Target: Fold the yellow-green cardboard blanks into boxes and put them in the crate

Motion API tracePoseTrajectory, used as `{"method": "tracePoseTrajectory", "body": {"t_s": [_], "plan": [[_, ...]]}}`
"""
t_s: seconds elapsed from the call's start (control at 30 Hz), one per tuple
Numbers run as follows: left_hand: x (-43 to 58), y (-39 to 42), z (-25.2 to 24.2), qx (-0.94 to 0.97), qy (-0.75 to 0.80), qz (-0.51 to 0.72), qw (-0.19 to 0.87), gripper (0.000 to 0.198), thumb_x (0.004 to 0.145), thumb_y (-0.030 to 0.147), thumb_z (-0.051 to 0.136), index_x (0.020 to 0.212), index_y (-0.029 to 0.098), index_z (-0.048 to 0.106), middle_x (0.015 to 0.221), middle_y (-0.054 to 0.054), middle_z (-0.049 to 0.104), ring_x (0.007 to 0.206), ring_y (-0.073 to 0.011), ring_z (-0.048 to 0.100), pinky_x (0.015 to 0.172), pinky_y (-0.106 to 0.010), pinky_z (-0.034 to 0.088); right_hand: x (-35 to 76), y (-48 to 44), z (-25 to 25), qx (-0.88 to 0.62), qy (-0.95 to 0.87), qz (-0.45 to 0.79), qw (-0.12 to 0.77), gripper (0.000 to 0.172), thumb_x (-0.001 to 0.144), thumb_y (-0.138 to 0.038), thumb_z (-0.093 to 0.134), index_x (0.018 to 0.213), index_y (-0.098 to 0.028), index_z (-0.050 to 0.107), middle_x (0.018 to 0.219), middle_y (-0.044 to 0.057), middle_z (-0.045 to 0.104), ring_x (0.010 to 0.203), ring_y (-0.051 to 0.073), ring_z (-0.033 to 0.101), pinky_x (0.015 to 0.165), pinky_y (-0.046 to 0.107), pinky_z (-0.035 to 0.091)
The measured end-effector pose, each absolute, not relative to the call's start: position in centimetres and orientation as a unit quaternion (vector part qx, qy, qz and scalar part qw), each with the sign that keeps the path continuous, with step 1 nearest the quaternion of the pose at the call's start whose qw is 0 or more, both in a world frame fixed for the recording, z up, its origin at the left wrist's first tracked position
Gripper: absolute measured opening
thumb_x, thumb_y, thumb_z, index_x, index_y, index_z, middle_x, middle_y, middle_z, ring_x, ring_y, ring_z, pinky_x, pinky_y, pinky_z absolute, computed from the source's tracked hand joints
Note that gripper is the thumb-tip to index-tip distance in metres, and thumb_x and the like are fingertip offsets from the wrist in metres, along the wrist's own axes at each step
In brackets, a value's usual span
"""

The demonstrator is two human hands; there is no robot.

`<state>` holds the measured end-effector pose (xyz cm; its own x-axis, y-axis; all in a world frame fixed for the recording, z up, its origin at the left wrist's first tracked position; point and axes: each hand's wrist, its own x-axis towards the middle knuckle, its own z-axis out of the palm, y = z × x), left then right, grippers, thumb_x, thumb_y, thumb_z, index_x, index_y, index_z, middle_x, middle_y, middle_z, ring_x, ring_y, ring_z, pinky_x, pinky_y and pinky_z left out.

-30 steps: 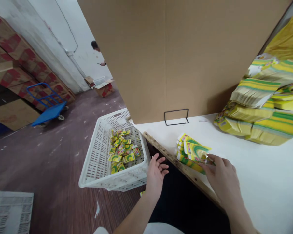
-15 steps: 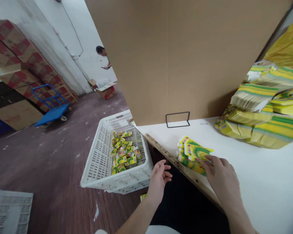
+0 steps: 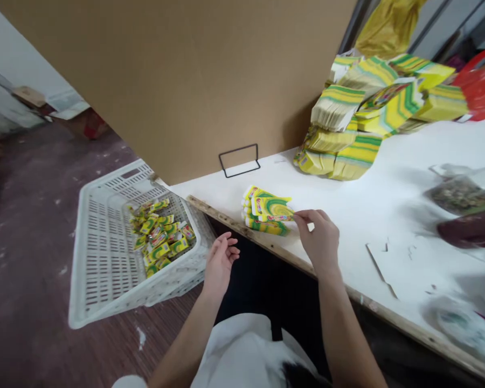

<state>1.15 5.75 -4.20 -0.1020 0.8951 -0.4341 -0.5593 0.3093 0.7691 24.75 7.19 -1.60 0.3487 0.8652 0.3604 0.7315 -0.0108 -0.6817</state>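
Observation:
My right hand [image 3: 320, 240] is over the white table, thumb and fingers pinching one end of a flat yellow-and-green printed carton [image 3: 272, 207]. That carton lies over a small fanned pile of like cartons [image 3: 262, 225] near the table's wooden edge. My left hand [image 3: 220, 261] hovers in front of the edge, palm turned inward and fingers loosely bent and apart, with nothing in it. To its left stands a white plastic crate [image 3: 101, 269], holding several small filled yellow-and-green boxes [image 3: 157, 250].
Bundles of flat cartons [image 3: 343, 140] are heaped against a tall cardboard panel [image 3: 210, 81]. A black wire stand [image 3: 240, 160] is at the panel's foot. On the right are a red bag [image 3: 483, 86], a clear container [image 3: 461, 194], a dark red jar [image 3: 469, 230] and a thin blade-like strip [image 3: 382, 271].
The view has swung right, bringing the table's right side into sight. My right hand has drawn back slightly, still pinching the carton. My left hand remains empty near the table edge.

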Motion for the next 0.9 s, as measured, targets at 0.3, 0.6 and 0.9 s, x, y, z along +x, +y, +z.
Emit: {"method": "tracePoseTrajectory", "body": {"t_s": [0.3,0.6,0.9], "plan": [[1.2,6.1,-4.1,0.187,0.481,0.563,0.645,0.046,0.064,0.041,0.090,0.098,0.016,0.072,0.083,-0.002,0.071,0.064,-0.0094,0.063,0.058,-0.019,0.050,24.3,8.8,-2.6,-0.743,-0.606,0.076,0.274,0.030,0.093,-0.033,0.065,0.117,-0.017,0.070,0.115,0.017,0.064,0.104,0.032,0.055,0.091,0.047,0.044],[2.1,5.5,-3.7,0.196,0.492,0.537,0.657,0.043,0.066,0.039,0.088,0.097,0.015,0.071,0.082,-0.003,0.071,0.063,-0.0099,0.063,0.058,-0.021,0.049,24.3,8.7,-2.1,-0.746,-0.610,0.045,0.264,0.026,0.091,-0.033,0.067,0.111,-0.017,0.071,0.106,0.015,0.065,0.095,0.029,0.055,0.085,0.042,0.042],[2.8,4.5,-4.1,0.199,0.495,0.535,0.655,0.049,0.066,0.046,0.089,0.097,0.013,0.070,0.083,-0.005,0.069,0.060,-0.0105,0.061,0.055,-0.022,0.046,24.5,8.8,-3.9,-0.676,-0.670,0.046,0.303,0.023,0.095,-0.030,0.055,0.107,-0.018,0.070,0.098,0.014,0.066,0.089,0.028,0.060,0.083,0.041,0.050]]}}
